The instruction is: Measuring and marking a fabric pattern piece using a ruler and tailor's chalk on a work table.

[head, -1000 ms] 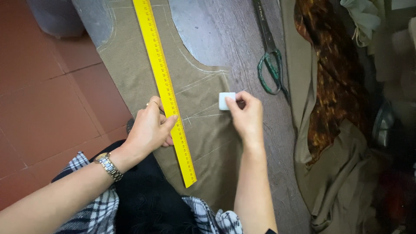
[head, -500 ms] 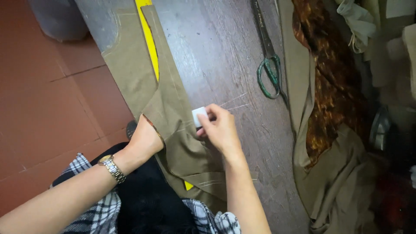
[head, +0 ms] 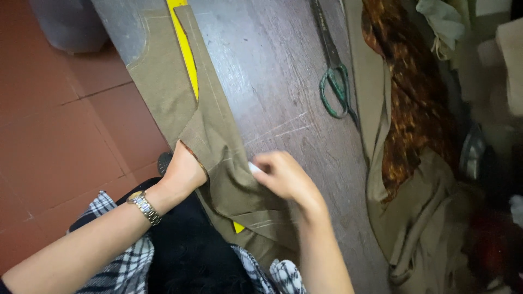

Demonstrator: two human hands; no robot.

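While the olive-brown woven cloth panel (head: pixel 215 136) lies folded over on the grey scratched wooden tabletop (head: pixel 272 71), both hands work at the fold near the table's front edge. Left hand (head: pixel 182 171): tucked under the folded flap, fingers hidden by the cloth, so I cannot tell whether they are spread or curled; a metal-band wristwatch (head: pixel 144 207) sits on that wrist. Right hand (head: pixel 283 177): fingers drawn together, pinching a small pale flat piece of tailor's chalk (head: pixel 254 167). It is motion-blurred, so the chalk is probably touching the cloth, not certain. A long yellow flat ruler (head: pixel 185 49) runs under the cloth, visible above the fold and again as a small corner just below the hands. White chalk lines mark the cloth and the bare tabletop right of the hands. Green-handled metal scissors (head: pixel 335 81) lie on the table, well apart from both hands, beside a heap of more olive fabric (head: pixel 419 218) and a rust-and-black patterned fabric (head: pixel 408 92) along the right side. Red tiled floor (head: pixel 60 136) is on the left, with a plaid sleeve at the bottom edge.
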